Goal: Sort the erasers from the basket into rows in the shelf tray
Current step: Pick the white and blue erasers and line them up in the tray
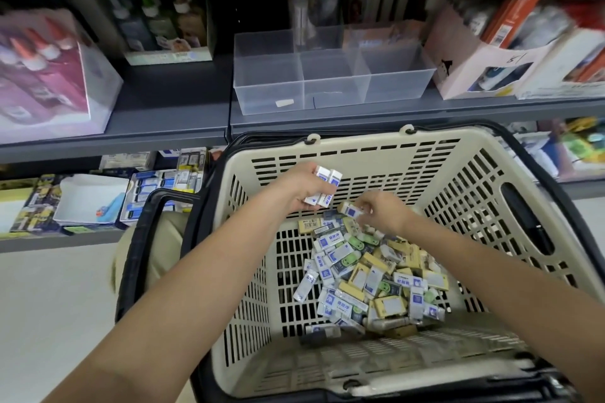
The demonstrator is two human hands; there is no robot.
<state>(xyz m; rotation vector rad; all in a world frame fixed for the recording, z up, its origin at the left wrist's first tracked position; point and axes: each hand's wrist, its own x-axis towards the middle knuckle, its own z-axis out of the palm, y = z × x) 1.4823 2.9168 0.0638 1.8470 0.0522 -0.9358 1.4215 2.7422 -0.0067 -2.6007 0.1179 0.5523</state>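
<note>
Now | L hand (302, 185) grips 2 boxy erasers (324, 188) | R hand (384, 211) pinches 1 eraser (349, 209) | slotted plastic basket (376, 141)

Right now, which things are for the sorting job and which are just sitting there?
For the job: basket, erasers piled in it, clear divided tray above it.
Just lying about: glue bottles at left, pink box at right, stationery boxes left of the basket.

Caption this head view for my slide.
Left hand holds two white erasers; right hand pinches a third eraser over the basket, below shelf tray.
</note>
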